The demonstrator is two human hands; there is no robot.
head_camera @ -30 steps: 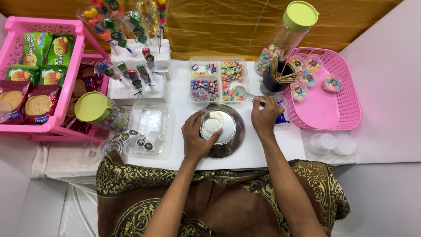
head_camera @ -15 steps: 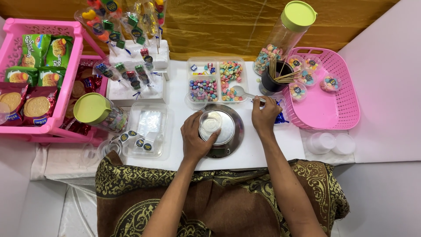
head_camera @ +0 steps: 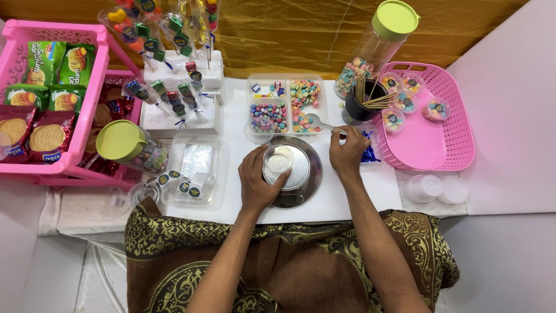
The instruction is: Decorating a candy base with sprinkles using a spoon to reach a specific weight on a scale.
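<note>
My left hand [head_camera: 258, 179] grips a small clear plastic cup [head_camera: 278, 160] that stands on the round metal pan of a kitchen scale [head_camera: 304, 174]. My right hand [head_camera: 347, 153] holds the handle of a metal spoon [head_camera: 321, 123]. The spoon's bowl lies over the right compartment of a clear divided tray [head_camera: 286, 104] filled with colourful candies. The tray sits just behind the scale on the white table.
A pink basket [head_camera: 446, 136] with several filled cups stands at the right, beside a black cup of wooden sticks [head_camera: 365, 101] and a green-lidded jar [head_camera: 379, 43]. Candy skewers in foam blocks [head_camera: 179, 87], a clear tray [head_camera: 194, 168], another jar [head_camera: 130, 148] and a pink snack rack [head_camera: 40, 98] are at the left.
My right hand has moved the spoon forward and left, so its bowl now rests over the candy tray. My left hand stays on the cup on the scale.
</note>
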